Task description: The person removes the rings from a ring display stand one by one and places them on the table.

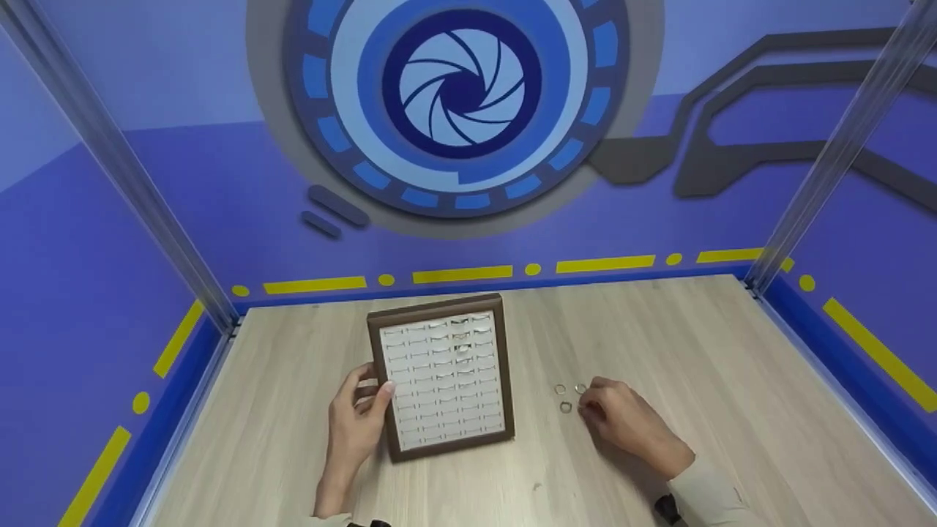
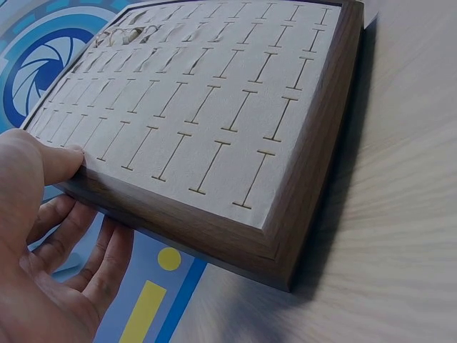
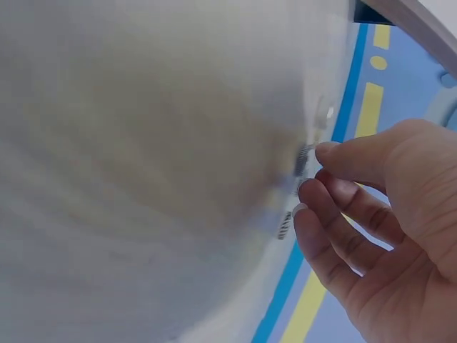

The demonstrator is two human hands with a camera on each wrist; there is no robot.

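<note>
A ring display board [image 1: 446,380] with a brown wooden frame and pale slotted padding stands tilted on the table. My left hand [image 1: 359,413] grips its left edge, thumb on the front and fingers behind, as the left wrist view also shows. Several rings [image 2: 128,34] sit in the board's upper slots. To the right, small loose metal rings [image 1: 566,407] lie on the table. My right hand [image 1: 622,417] is right beside them, fingers bent and fingertips low at the surface. In the right wrist view, a ring [image 3: 284,226] lies close to the fingertips; whether one is pinched is unclear.
The wood-grain table [image 1: 732,410] is enclosed by blue printed panels [image 1: 468,249] at the back and sides. Metal posts [image 1: 820,161] stand at the back corners. Wooden tabletop extends right of the board and beyond the right hand.
</note>
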